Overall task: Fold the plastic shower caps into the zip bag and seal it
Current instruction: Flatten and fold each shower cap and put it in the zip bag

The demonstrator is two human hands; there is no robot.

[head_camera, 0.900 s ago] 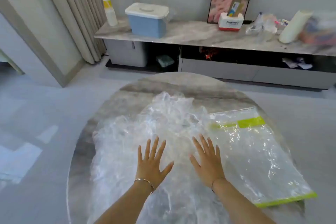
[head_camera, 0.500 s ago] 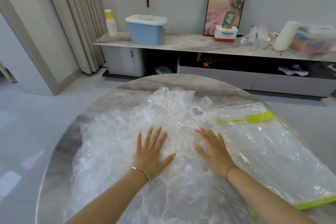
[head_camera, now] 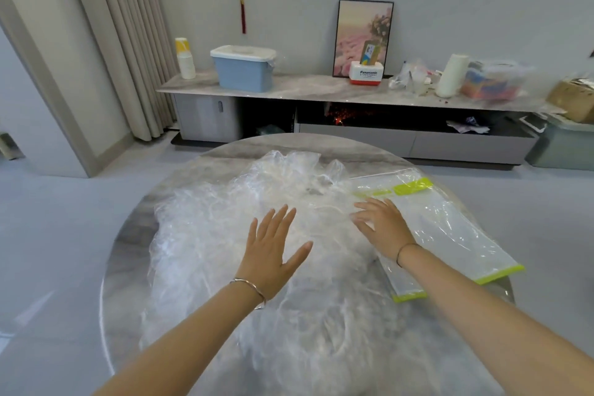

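Left hand (head_camera: 271, 249) and right hand (head_camera: 382, 227) extended, palms down, fingers straight.

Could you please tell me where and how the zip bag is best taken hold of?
Probably the far green-striped end of the zip bag, pinched at its right corner by the right hand coming from the right: the bag lies flat, and the shower caps overlap its left edge.

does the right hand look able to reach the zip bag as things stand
Probably yes: the right hand lies open at the edge of the zip bag, with nothing between them.
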